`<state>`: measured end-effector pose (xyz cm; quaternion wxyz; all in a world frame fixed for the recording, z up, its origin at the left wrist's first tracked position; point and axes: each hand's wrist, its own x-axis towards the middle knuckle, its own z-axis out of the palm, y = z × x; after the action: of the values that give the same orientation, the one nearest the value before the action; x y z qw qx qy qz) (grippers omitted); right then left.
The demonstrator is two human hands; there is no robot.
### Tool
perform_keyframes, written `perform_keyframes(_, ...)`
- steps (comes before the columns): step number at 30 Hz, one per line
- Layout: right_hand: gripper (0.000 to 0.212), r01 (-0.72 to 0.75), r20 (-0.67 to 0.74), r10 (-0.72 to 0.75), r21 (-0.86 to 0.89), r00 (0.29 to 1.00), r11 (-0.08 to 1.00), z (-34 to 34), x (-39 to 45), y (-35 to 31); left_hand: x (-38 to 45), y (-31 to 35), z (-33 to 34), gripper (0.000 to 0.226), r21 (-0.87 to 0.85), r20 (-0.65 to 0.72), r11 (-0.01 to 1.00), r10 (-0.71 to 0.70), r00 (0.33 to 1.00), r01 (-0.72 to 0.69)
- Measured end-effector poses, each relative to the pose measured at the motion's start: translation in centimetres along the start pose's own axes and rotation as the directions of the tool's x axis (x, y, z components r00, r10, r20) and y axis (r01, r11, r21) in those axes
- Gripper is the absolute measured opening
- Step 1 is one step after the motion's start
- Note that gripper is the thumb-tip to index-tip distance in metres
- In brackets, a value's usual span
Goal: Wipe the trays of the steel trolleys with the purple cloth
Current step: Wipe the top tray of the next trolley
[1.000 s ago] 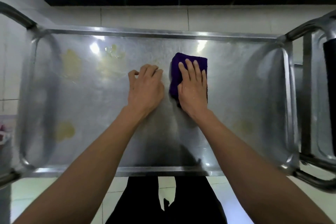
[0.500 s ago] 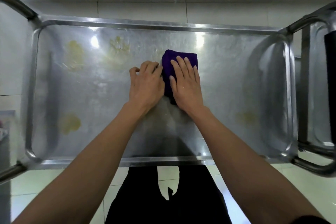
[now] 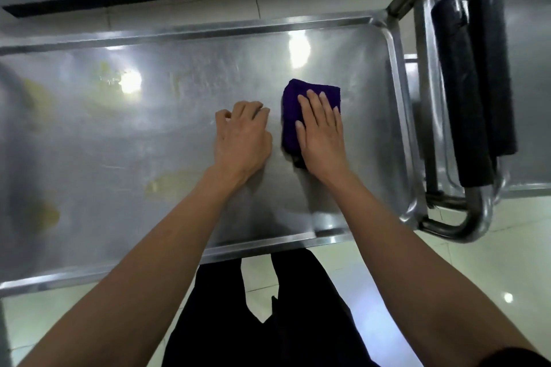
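Forearms reach out from us over the near rim of the tray (image 3: pixel 259 243). Our left hand (image 3: pixel 243 140) rests on the bare steel with fingers loosely curled, holding nothing, probably to brace us and steady the trolley. Just beside it, our right hand (image 3: pixel 322 134) lies flat, fingers straight, pressing the purple cloth (image 3: pixel 293 104) onto the tray's right half so the folded pad keeps full contact. The cloth's long axis runs away from us, its far edge pointing toward the back rim. Yellowish stains (image 3: pixel 170 185) remain further left, so we judge plenty is unwiped. Beyond the right end stand black-sleeved trolley handles (image 3: pixel 465 98).
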<state>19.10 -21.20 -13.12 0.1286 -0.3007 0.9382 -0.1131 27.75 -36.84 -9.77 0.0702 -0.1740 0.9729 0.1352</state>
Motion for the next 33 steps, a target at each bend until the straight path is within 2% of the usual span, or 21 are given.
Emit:
perform_keyframes(4, 0.052, -0.059, -0.020, 0.060, 0.016, 0.998, 0.998, -1.4, -0.8, 5.0, 0.9, 4.0, 1.1, 0.038, 0.017, 0.027, 1.000, 0.025, 0.999, -0.026)
perform_keyframes(11, 0.051, -0.137, -0.055, 0.138, 0.014, 0.989, 0.990, -3.7, -1.1, 11.1, 1.4, 6.7, 1.9, 0.036, 0.179, 0.080, 0.983, -0.065, 0.995, 0.050)
perform_keyframes(20, 0.052, -0.167, -0.050, 0.167, 0.017, 0.985, 0.986, -2.9, -5.9, 10.8, 0.9, 7.7, 1.4, 0.048, 0.214, 0.169, 0.973, -0.123, 0.978, 0.085)
perform_keyframes(26, 0.053, -0.221, -0.016, 0.221, -0.051, 0.975, 0.974, -2.3, -8.9, 9.7, 0.7, 7.0, 1.0, 0.047, 0.192, 0.198, 0.981, -0.076, 0.977, 0.037)
perform_keyframes(29, 0.053, -0.236, -0.036, 0.235, -0.043, 0.971, 0.971, -2.0, -8.6, 8.7, 0.8, 5.7, 1.0, 0.042, 0.129, 0.180, 0.992, -0.028, 0.983, 0.004)
perform_keyframes(33, 0.053, -0.181, -0.040, 0.179, -0.036, 0.983, 0.983, -0.9, -8.1, 6.2, -0.3, 3.2, 0.7, 0.037, 0.016, 0.129, 0.999, 0.036, 0.991, -0.038)
